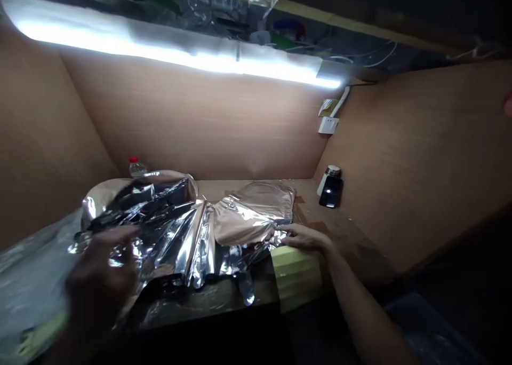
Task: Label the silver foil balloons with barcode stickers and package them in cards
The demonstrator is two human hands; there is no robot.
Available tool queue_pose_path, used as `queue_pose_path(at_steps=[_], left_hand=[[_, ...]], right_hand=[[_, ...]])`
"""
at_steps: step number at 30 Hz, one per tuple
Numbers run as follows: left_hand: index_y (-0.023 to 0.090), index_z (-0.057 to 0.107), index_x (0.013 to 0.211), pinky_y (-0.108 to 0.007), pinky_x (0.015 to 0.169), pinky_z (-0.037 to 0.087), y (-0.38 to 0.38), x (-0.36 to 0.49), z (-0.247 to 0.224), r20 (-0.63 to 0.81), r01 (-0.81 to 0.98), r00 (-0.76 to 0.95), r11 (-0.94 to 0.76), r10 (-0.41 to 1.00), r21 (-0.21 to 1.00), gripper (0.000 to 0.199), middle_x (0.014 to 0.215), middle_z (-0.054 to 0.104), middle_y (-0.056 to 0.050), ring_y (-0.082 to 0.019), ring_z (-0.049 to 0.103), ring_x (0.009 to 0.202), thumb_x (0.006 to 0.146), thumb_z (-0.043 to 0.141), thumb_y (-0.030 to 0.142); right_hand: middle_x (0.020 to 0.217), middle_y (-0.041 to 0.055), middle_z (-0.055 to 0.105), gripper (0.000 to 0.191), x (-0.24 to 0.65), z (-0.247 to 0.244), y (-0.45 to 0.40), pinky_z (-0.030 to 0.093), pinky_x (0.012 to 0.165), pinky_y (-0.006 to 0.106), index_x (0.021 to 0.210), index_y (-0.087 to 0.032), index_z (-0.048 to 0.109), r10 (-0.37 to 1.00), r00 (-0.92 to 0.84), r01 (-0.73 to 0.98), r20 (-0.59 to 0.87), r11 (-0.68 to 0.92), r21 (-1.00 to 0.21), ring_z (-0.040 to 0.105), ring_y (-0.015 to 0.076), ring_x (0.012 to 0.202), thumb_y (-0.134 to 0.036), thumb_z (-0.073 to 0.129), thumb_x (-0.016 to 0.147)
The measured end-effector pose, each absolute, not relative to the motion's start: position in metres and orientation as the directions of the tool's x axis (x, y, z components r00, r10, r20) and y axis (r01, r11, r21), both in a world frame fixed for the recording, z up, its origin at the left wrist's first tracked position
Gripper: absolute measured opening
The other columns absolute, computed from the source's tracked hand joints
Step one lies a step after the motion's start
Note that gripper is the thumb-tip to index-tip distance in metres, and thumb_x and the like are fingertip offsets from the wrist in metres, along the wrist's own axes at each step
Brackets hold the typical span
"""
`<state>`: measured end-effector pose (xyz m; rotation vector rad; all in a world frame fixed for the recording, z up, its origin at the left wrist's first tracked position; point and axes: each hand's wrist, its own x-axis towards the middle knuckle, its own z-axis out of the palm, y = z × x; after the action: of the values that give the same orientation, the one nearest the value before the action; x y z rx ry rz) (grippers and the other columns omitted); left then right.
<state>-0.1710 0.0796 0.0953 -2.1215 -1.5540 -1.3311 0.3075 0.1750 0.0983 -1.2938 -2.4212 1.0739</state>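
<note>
A crumpled heap of shiny silver foil, looking like flat foil balloons, spreads over the table. Its right part has a smooth rounded outline, and a narrow tab hangs past the front edge. At this part's lower right corner, my right hand has its fingers closed on the foil's edge. My left hand is in front of the heap's left side, smeared by motion; its fingers and anything in them cannot be made out.
A clear bottle with a red cap stands behind the foil. At the back right, a dark phone leans on a silver-lidded container. Yellow ridged material hangs at the front edge; clear plastic lies left. Wooden panels enclose the table.
</note>
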Motion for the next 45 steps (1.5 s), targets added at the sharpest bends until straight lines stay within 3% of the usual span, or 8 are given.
queue_pose_path(at_steps=[4, 9, 12, 14, 17, 27, 38, 45], left_hand=[[0.018, 0.04, 0.152, -0.048, 0.106, 0.053, 0.077, -0.035, 0.054, 0.394, 0.759, 0.383, -0.528, 0.836, 0.381, 0.066, 0.152, 0.052, -0.015, -0.032, 0.056, 0.134, 0.093, 0.062, 0.039], [0.029, 0.052, 0.147, -0.069, 0.118, 0.025, 0.073, 0.009, 0.018, 0.112, 0.663, 0.644, -0.626, 0.756, 0.411, 0.08, 0.158, 0.045, -0.01, -0.046, 0.028, 0.149, 0.076, 0.082, 0.046], [0.026, 0.069, 0.127, -0.061, 0.115, 0.037, 0.072, -0.005, 0.026, 0.146, 0.482, 0.548, -0.454, 0.824, 0.75, 0.043, 0.139, 0.065, -0.011, -0.04, 0.049, 0.137, 0.092, 0.063, 0.05], [0.02, 0.069, 0.124, -0.052, 0.106, 0.049, 0.072, -0.012, 0.04, 0.096, 0.186, 0.468, -0.204, 0.878, 0.961, 0.049, 0.123, 0.072, -0.013, -0.033, 0.064, 0.121, 0.1, 0.043, 0.054], [0.017, 0.058, 0.137, -0.044, 0.096, 0.055, 0.068, -0.014, 0.06, 0.013, -0.09, 0.49, 0.036, 0.872, 0.995, 0.058, 0.123, 0.071, -0.015, -0.03, 0.068, 0.112, 0.095, 0.054, 0.058], [0.021, 0.069, 0.11, -0.028, 0.075, 0.052, 0.047, -0.05, 0.064, -0.002, 0.285, 0.073, -0.019, 0.997, 0.958, 0.035, 0.104, 0.072, -0.004, -0.022, 0.066, 0.09, 0.085, 0.071, 0.046], [0.019, 0.071, 0.091, -0.028, 0.072, 0.051, 0.044, -0.052, 0.057, -0.017, 0.324, 0.048, 0.001, 0.999, 0.946, 0.031, 0.085, 0.073, -0.003, -0.022, 0.066, 0.081, 0.081, 0.075, 0.048], [0.018, 0.071, 0.092, -0.027, 0.069, 0.051, 0.037, -0.053, 0.06, -0.064, 0.287, 0.065, 0.043, 0.996, 0.957, 0.033, 0.086, 0.074, -0.005, -0.022, 0.066, 0.08, 0.082, 0.074, 0.05]], right_hand=[[0.147, 0.0109, 0.055, 0.072, 0.297, 0.114, 0.183, 0.04, 0.112, 0.042, 0.147, -0.021, 0.054, 0.876, -0.482, 0.502, -0.035, 0.243, -0.83, 0.051, 0.0321, 0.133, -0.042, 0.076, 0.082], [0.137, 0.0142, 0.061, 0.061, 0.297, 0.125, 0.172, 0.049, 0.1, 0.042, 0.144, -0.017, 0.053, 0.959, -0.282, 0.498, 0.024, 0.168, -0.851, 0.058, 0.0304, 0.121, -0.05, 0.06, 0.093], [0.103, 0.0099, 0.071, 0.047, 0.288, 0.126, 0.139, 0.053, 0.075, 0.032, 0.124, -0.015, 0.067, 0.914, -0.4, 0.475, -0.069, 0.142, -0.869, 0.066, 0.0233, 0.089, -0.05, 0.063, 0.093], [0.087, 0.0049, 0.068, 0.035, 0.268, 0.121, 0.116, 0.048, 0.066, 0.026, 0.104, -0.014, 0.071, 0.83, -0.551, 0.41, -0.086, 0.18, -0.894, 0.061, 0.0176, 0.077, -0.046, 0.067, 0.091], [0.076, -0.0001, 0.062, 0.023, 0.23, 0.108, 0.098, 0.041, 0.062, 0.022, 0.088, -0.016, 0.068, 0.812, -0.58, 0.373, 0.064, 0.335, -0.865, 0.053, 0.013, 0.069, -0.038, 0.068, 0.092], [0.094, 0.0055, 0.074, 0.025, 0.209, 0.086, 0.085, 0.052, 0.073, 0.026, 0.118, -0.018, 0.073, 0.753, -0.635, 0.293, 0.171, 0.439, -0.849, 0.069, 0.0169, 0.08, -0.028, 0.057, 0.101], [0.122, 0.0127, 0.066, 0.033, 0.198, 0.046, 0.057, 0.055, 0.088, 0.035, 0.124, -0.02, 0.067, 0.599, -0.64, 0.408, 0.481, 0.796, -0.447, 0.064, 0.0234, 0.106, -0.009, 0.054, 0.095], [0.118, 0.0141, 0.068, 0.041, 0.189, 0.044, 0.053, 0.056, 0.088, 0.038, 0.14, -0.019, 0.053, 0.642, -0.613, 0.455, 0.461, 0.763, -0.458, 0.065, 0.0248, 0.103, -0.014, 0.051, 0.1]])
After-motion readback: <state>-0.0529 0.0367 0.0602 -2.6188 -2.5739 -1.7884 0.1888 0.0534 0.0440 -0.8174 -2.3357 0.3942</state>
